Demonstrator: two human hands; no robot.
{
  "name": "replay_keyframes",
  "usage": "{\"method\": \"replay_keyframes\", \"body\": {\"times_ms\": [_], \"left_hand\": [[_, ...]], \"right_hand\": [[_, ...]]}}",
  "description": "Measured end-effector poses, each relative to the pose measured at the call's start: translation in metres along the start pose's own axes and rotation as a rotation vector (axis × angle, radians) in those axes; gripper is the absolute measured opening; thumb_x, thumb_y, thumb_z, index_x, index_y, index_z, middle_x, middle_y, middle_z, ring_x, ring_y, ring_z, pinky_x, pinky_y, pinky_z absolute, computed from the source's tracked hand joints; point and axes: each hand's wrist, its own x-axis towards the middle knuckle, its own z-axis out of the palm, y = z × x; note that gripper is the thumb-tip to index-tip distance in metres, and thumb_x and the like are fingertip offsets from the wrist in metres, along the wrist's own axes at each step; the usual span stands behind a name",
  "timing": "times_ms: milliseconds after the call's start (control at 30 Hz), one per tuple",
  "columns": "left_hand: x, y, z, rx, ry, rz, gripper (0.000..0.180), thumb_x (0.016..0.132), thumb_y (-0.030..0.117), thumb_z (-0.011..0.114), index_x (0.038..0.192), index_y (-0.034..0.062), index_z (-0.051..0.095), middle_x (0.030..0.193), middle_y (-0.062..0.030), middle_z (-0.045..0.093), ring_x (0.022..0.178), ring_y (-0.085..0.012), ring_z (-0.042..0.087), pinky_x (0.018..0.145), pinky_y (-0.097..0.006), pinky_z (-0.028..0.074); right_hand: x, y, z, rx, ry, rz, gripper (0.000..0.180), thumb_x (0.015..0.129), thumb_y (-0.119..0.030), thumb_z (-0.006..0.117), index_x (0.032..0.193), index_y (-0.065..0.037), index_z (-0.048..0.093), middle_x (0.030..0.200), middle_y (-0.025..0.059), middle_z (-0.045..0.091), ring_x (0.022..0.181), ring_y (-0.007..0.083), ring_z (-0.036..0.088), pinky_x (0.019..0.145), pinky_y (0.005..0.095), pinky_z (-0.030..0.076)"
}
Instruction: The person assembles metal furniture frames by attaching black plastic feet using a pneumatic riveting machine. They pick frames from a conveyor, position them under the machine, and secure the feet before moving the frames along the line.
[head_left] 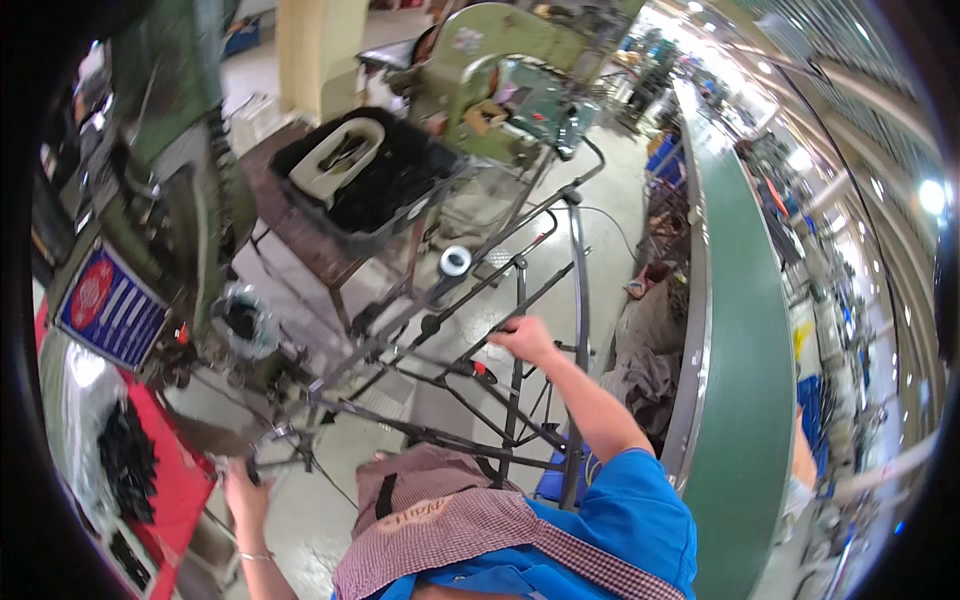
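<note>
A dark tubular metal frame (440, 418), with crossed bars and joints like a folding stroller frame, stands in front of me. My right hand (525, 340) is closed round one of its thin bars near the middle. Low on the left, my left hand (246, 492) is beside the frame's left end, its fingers bent against a small dark part I cannot make out. A red piece (480, 371) sits on a bar below my right hand. The frame's left end reaches in front of a green machine (165, 125), where a clear plastic bag (245, 322) hangs.
On a brown table (285, 215) stands a black bin (405, 185) holding a cream container (338, 165). A red surface with black parts (128, 462) lies at left. A long green conveyor belt (735, 350) runs along my right. Behind the frame stands another green machine (490, 35).
</note>
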Motion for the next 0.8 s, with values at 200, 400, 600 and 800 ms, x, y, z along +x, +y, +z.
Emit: {"method": "replay_keyframes", "body": {"times_ms": [200,400,600,800], "left_hand": [[-0.003,0.103,0.032,-0.279,-0.195,0.146,0.051,0.065,0.003,0.075,0.112,-0.0011,0.055,0.103,-0.0162,0.056,0.087,-0.0306,0.058,0.076,-0.038,0.049],[0.051,0.361,0.028,-0.424,-0.241,0.679,0.039,0.072,0.015,0.074,0.105,0.0014,0.059,0.092,-0.0147,0.058,0.08,-0.0296,0.057,0.072,-0.037,0.047],[0.029,0.591,-0.042,-1.002,-0.477,0.922,0.066,0.087,0.034,0.066,0.134,-0.0043,0.04,0.118,-0.0137,0.058,0.11,-0.0222,0.056,0.096,-0.035,0.044],[-0.097,0.558,-0.162,-1.337,-0.623,0.61,0.031,0.098,0.035,0.048,0.092,0.0041,0.048,0.058,-0.0003,0.04,0.039,-0.0108,0.039,0.038,-0.027,0.037]], "right_hand": [[-0.086,0.06,0.074,-0.016,0.042,0.001,0.04,0.069,-0.047,0.069,0.084,-0.01,0.073,0.078,0.0125,0.068,0.074,0.0317,0.066,0.066,0.0401,0.052],[-0.217,0.091,0.072,-0.023,0.05,-0.137,0.031,0.076,-0.039,0.065,0.084,-0.009,0.07,0.077,0.013,0.066,0.075,0.0343,0.064,0.066,0.0455,0.051],[-0.309,0.087,0.064,-0.102,-0.275,-0.19,0.033,0.083,-0.038,0.06,0.085,-0.006,0.063,0.087,0.014,0.066,0.086,0.0351,0.063,0.072,0.046,0.05],[-0.351,0.096,0.075,-0.241,-0.445,-0.447,0.033,0.084,-0.04,0.06,0.093,-0.009,0.064,0.093,0.0103,0.063,0.092,0.0308,0.063,0.073,0.0428,0.051]]}}
